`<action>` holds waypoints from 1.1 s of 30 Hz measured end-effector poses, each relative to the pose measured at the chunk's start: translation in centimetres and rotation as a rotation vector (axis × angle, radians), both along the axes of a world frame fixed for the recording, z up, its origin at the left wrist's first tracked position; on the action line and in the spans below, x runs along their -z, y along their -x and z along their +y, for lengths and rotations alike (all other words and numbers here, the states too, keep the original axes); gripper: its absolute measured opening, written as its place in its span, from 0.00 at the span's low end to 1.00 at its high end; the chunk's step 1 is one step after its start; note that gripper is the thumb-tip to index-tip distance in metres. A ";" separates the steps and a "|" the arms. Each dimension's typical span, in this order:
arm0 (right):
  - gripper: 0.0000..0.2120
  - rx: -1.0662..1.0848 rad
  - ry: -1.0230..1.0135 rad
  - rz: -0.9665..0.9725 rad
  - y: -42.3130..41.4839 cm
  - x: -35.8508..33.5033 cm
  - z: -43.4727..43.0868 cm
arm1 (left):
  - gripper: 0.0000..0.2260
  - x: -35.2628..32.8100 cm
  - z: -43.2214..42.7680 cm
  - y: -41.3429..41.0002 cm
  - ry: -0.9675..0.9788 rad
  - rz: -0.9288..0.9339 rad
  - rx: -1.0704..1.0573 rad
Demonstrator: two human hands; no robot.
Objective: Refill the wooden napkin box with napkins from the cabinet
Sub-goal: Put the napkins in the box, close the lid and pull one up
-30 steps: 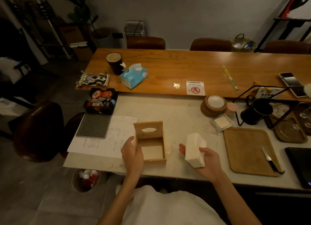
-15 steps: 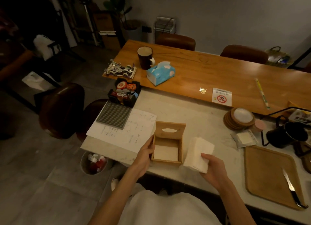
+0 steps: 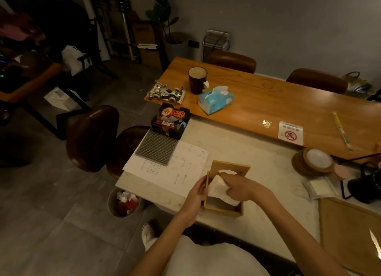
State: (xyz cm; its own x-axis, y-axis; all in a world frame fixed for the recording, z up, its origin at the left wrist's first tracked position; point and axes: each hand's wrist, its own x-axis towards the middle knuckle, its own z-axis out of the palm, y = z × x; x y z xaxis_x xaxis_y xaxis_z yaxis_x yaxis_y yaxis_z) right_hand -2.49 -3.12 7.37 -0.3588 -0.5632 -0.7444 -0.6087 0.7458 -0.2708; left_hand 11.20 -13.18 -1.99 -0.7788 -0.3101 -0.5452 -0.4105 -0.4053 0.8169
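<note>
The wooden napkin box (image 3: 223, 210) stands open near the front edge of the pale counter (image 3: 257, 156), its slotted lid (image 3: 232, 168) tipped up at the back. My left hand (image 3: 196, 194) grips the box's left wall. My right hand (image 3: 240, 188) holds a white stack of napkins (image 3: 218, 190) tilted into the box opening, its lower end inside.
A sheet of paper (image 3: 171, 168) and a grey grid mat (image 3: 157, 147) lie left of the box. A stack of coasters (image 3: 313, 162), a black kettle (image 3: 365, 186) and a wooden tray (image 3: 350, 232) sit to the right. A bin (image 3: 123, 202) stands on the floor below.
My right hand has carried the napkin stack from beside the box into its opening. My left hand stays on the box's left side. The view has swung left.
</note>
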 end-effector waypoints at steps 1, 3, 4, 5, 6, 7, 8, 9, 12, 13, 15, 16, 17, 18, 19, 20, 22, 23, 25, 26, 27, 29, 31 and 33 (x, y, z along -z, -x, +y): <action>0.34 0.004 -0.041 -0.030 0.3 -0.4 -0.3 | 0.19 0.0 0.0 0.0 0.004 0.002 -0.002; 0.34 0.003 -0.109 -0.063 0.6 -1.1 -0.9 | 0.20 0.2 -0.1 0.1 0.009 0.004 -0.004; 0.34 -0.002 -0.135 -0.073 0.7 -1.4 -1.2 | 0.21 0.2 -0.1 0.1 0.004 0.006 -0.008; 0.34 -0.014 -0.161 -0.077 0.8 -1.8 -1.5 | 0.21 0.2 -0.1 0.1 -0.006 0.010 -0.015; 0.34 -0.033 -0.185 -0.078 0.9 -1.9 -1.8 | 0.21 0.2 -0.1 0.1 -0.017 0.011 -0.021; 0.33 -0.059 -0.203 -0.079 1.0 -2.0 -2.0 | 0.21 0.1 -0.2 0.1 -0.024 0.011 -0.026; 0.33 -0.085 -0.211 -0.080 1.0 -1.8 -2.1 | 0.21 0.2 -0.3 0.1 -0.025 0.009 -0.027; 0.32 -0.110 -0.212 -0.086 0.9 -1.5 -2.2 | 0.21 0.2 -0.3 0.1 -0.026 0.009 -0.024; 0.30 -0.180 -0.190 -0.116 0.6 0.1 -2.7 | 0.22 0.0 -0.2 0.1 -0.011 0.009 -0.027; 0.30 -0.193 -0.180 -0.124 0.6 0.6 -2.8 | 0.22 0.0 -0.1 0.0 0.001 0.011 -0.031; 0.33 -0.186 -0.178 -0.142 0.8 1.5 -3.1 | 0.22 -0.1 0.0 0.0 0.025 0.013 -0.031; 0.34 -0.180 -0.191 -0.150 0.8 1.8 -3.2 | 0.22 0.0 0.1 0.0 0.039 0.013 -0.028; 0.35 -0.178 -0.212 -0.149 0.9 2.1 -3.3 | 0.22 0.2 0.2 0.0 0.054 0.013 -0.024; 0.36 -0.180 -0.231 -0.141 1.0 2.8 -3.4 | 0.21 0.3 0.2 0.0 0.065 0.013 -0.023; 0.37 -0.189 -0.247 -0.126 1.2 3.5 -3.4 | 0.21 0.5 0.2 0.0 0.076 0.012 -0.024; 0.37 -0.194 -0.257 -0.114 1.4 4.6 -3.6 | 0.21 0.7 0.1 0.0 0.087 0.010 -0.025; 0.36 -0.191 -0.266 -0.078 1.2 5.5 -3.7 | 0.20 0.9 0.1 0.0 0.107 0.008 -0.023; 0.35 -0.195 -0.259 -0.052 0.8 5.4 -3.6 | 0.20 1.1 0.1 0.0 0.115 0.008 -0.021; 0.34 -0.228 -0.212 0.012 0.1 5.1 -3.4 | 0.20 1.2 0.0 0.1 0.125 0.009 -0.015; 0.34 -0.244 -0.176 0.035 0.0 5.1 -3.2 | 0.21 1.2 0.0 0.1 0.127 0.008 -0.013; 0.34 -0.254 -0.146 0.053 -0.2 5.1 -2.9 | 0.21 1.1 0.0 0.2 0.126 0.005 -0.014; 0.34 -0.256 -0.080 0.044 -0.2 5.0 -2.3 | 0.21 1.0 0.1 0.2 0.120 0.005 -0.021; 0.33 -0.247 -0.032 0.014 0.4 5.3 -2.0 | 0.21 1.2 0.1 0.1 0.122 0.017 -0.021; 0.30 -0.248 -0.033 0.007 1.1 5.7 -2.3 | 0.20 1.3 0.1 0.1 0.127 0.027 -0.024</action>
